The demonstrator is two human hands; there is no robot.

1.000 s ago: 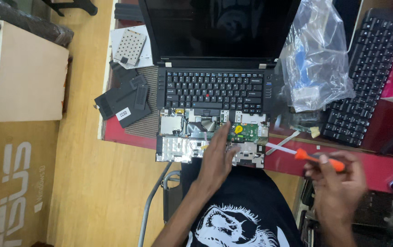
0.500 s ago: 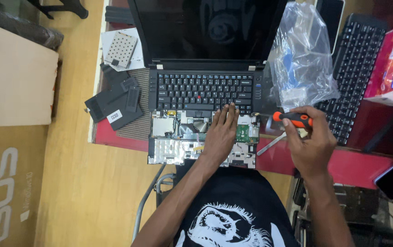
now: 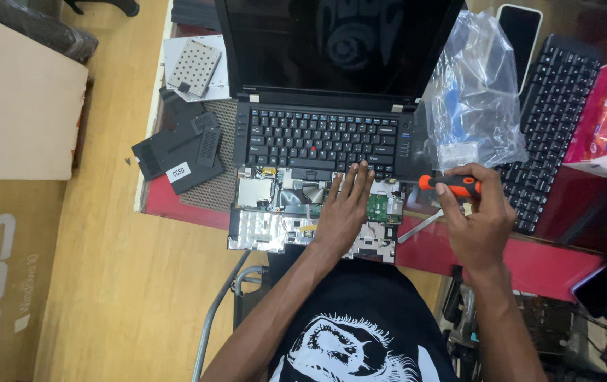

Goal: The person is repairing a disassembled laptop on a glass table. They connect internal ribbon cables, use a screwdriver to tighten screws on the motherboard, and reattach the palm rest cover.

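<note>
Your left hand (image 3: 342, 212) lies flat, fingers spread and holding nothing, on the exposed circuit boards of the opened black laptop (image 3: 317, 141) at the red table's (image 3: 515, 255) near edge. Your right hand (image 3: 476, 219) is closed around an orange-and-black-handled screwdriver (image 3: 452, 185), just right of the laptop, beside a crumpled clear plastic bag (image 3: 476, 92).

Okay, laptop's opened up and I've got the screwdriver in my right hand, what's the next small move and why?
Probably swing the orange-handled screwdriver leftward over the exposed board. The right hand holds it beside the laptop, off the work, while the left hand lies flat on the open palmrest area, steadying it.
</note>
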